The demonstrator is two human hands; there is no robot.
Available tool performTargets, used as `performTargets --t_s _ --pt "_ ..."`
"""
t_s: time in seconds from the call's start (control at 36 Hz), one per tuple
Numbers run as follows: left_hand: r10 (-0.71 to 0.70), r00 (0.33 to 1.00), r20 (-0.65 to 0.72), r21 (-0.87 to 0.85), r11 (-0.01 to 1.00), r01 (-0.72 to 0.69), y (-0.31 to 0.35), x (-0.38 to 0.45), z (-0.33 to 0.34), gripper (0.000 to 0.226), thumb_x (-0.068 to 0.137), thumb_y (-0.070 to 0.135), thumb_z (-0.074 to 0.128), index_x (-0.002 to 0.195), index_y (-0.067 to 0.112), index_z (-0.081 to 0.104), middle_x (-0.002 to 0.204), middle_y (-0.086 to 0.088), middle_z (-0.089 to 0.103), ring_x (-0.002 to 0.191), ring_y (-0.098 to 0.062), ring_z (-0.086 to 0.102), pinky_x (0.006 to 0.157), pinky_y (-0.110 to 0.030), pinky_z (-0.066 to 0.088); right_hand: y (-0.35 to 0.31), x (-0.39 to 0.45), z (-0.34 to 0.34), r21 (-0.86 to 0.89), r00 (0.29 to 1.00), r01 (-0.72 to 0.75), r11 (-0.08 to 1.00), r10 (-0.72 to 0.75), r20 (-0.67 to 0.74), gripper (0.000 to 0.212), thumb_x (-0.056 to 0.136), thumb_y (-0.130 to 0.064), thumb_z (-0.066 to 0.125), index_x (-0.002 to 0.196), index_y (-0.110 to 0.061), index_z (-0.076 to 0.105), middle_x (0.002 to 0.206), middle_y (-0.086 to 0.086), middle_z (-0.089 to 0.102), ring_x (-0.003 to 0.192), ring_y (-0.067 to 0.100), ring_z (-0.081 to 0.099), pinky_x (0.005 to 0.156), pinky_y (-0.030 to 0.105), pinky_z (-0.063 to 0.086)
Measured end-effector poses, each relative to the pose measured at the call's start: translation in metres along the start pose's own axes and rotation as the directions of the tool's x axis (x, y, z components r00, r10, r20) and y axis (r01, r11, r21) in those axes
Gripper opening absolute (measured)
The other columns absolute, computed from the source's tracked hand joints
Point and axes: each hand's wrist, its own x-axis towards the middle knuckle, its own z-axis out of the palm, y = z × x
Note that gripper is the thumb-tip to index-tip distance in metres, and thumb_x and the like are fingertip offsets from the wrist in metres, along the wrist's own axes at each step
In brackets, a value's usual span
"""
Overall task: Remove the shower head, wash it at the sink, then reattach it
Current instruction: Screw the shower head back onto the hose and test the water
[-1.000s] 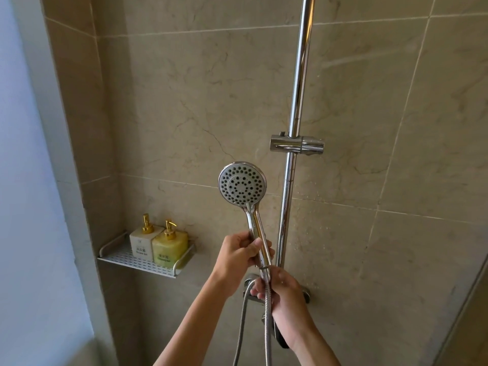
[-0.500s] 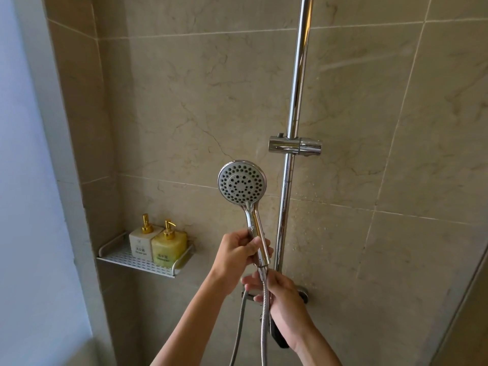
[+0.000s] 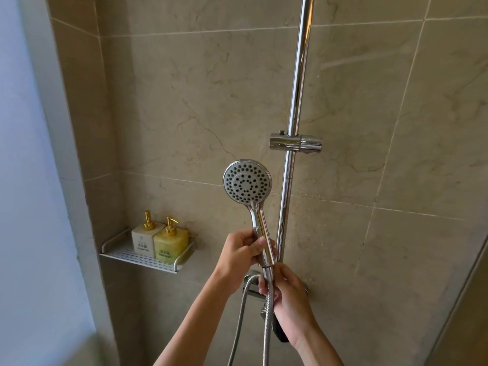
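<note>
A chrome shower head (image 3: pixel 247 180) with a round grey spray face stands upright in front of the tiled wall, off its holder. My left hand (image 3: pixel 241 256) grips its handle from the left. Just below, my right hand (image 3: pixel 286 294) pinches the connector where the metal hose (image 3: pixel 267 328) joins the handle. The hose hangs down in a loop and leaves the view at the bottom. The empty chrome holder (image 3: pixel 295 142) sits on the vertical rail (image 3: pixel 298 75) up and to the right of the head.
A white perforated shelf (image 3: pixel 137 258) on the left wall carries a white pump bottle (image 3: pixel 144 237) and a yellow pump bottle (image 3: pixel 171 244). The mixer valve (image 3: pixel 250 289) is partly hidden behind my hands. A glass panel edge runs down the right side.
Both hands and the shower head have stayed almost in place. My right hand's fingers shifted slightly on the hose connector.
</note>
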Motion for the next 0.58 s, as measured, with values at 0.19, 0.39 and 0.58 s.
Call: performTargets --t_s 0.19,0.39,0.58 --pt "0.009 1.0 0.009 0.04 0.999 -0.009 0.003 -0.005 0.001 0.014 0.095 -0.004 0.054 0.097 -0.014 0.063 0.084 -0.019 0.073 0.083 -0.035 0.073 0.076 -0.044 0.061 0.004 -0.006 -0.003 -0.084 1.0 0.019 0.996 -0.017 0.021 0.037 0.072 -0.036 0.086 0.094 -0.011 0.07 0.082 0.018 0.068 0.074 0.021 0.062 0.074 0.033 0.045" --pt "0.031 1.0 0.003 0.054 0.998 -0.031 0.007 -0.009 0.002 0.015 0.094 -0.004 0.055 0.098 -0.018 0.06 0.082 -0.014 0.074 0.084 -0.036 0.072 0.08 -0.049 0.059 0.001 -0.012 0.0 -0.104 0.997 -0.028 0.994 0.035 0.064 0.037 0.09 -0.04 0.061 0.098 -0.005 0.071 0.087 0.017 0.07 0.079 0.023 0.064 0.076 0.034 0.043" --pt "0.022 1.0 -0.015 0.053 0.998 -0.021 0.005 -0.016 0.001 0.011 0.094 -0.005 0.054 0.094 -0.012 0.063 0.083 -0.014 0.073 0.086 -0.038 0.071 0.083 -0.054 0.057 -0.004 -0.02 0.004 -0.25 0.999 0.006 0.968 0.007 0.051 0.037 0.08 -0.048 0.075 0.094 -0.014 0.073 0.083 0.004 0.066 0.076 0.014 0.056 0.073 0.028 0.041"
